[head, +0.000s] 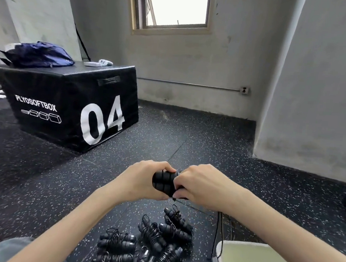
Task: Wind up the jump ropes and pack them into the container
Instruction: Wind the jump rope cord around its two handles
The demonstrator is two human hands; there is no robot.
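Head view: above the floor, the left hand (144,180) grips paired black jump rope handles (163,182); right hand (201,186) fingers pinch the cord. Keep wraps snug. Wound ropes (145,245) lie below, beside a pale container (261,261).

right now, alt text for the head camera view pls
Two hands, left hand and right hand, grip black jump rope handles above a pile of wound ropes on the dark floor. A black box marked 04 stands behind, left.

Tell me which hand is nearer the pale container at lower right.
Right. The right hand is up and left of the container; the left hand grips the rope handles farther left.
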